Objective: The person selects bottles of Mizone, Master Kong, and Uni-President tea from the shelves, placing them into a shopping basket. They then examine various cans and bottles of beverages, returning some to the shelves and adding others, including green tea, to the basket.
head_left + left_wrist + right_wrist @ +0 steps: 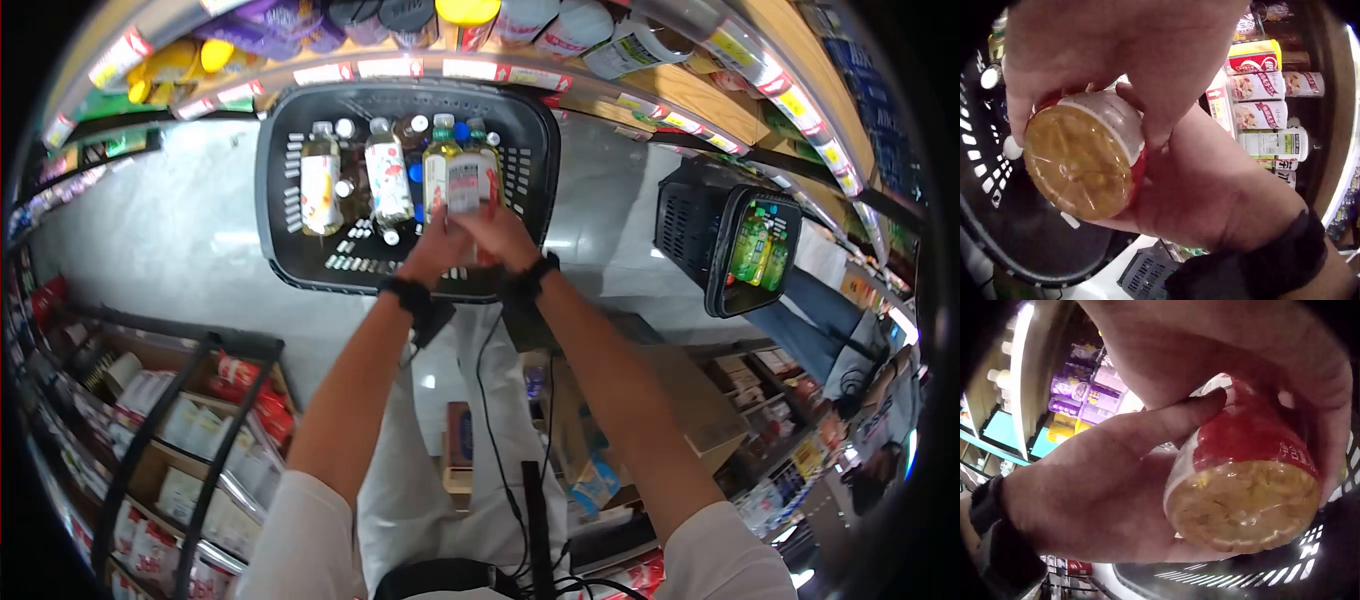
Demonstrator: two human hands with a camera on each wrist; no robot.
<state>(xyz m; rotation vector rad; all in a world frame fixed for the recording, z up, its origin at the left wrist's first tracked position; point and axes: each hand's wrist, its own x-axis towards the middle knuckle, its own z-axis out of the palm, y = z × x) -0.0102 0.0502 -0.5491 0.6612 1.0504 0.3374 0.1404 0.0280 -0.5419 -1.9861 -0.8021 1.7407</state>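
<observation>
Both hands hold one clear bottle with a red and white label (pixel 466 187) over the black shopping basket (pixel 272 225). My left hand (pixel 434 252) grips it from the left, and my right hand (pixel 503 238) curls round its other side. In the left wrist view the round base of this bottle (pixel 1075 164) faces the camera, with yellowish contents showing through. The right wrist view gives the same base and the red side of the label (pixel 1250 434). Inside the basket are two bottles with pale labels (pixel 321 188) and a green-capped bottle (pixel 438 165) beside the held one.
Shelves with jars and canisters (pixel 620 50) run along the far side of the basket. A second basket (pixel 715 270) with green bottles stands at the right, near another person's legs (pixel 820 325). Packets fill the low shelf (pixel 190 430) at the near left.
</observation>
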